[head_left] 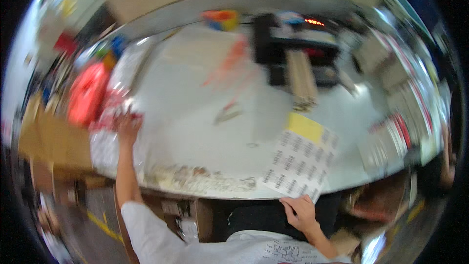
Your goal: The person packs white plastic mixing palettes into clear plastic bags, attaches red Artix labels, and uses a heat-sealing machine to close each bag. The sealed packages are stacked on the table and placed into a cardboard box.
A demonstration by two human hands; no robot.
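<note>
R hand [300, 213], fingers bent, at label sheet [299, 159], on near edge of table [190, 117], right of ctr; grip unclear. L hand [128, 127] on plastic packs [104, 150], left edge; blurred, can't tell if gripping. Dark machine [266, 41], far edge, smeared.

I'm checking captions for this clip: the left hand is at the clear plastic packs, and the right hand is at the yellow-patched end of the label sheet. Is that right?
Not quite: in the head view, the right hand is at the near end of the label sheet; the yellow patch is at the far end. The left hand is at the clear plastic packs.
</note>
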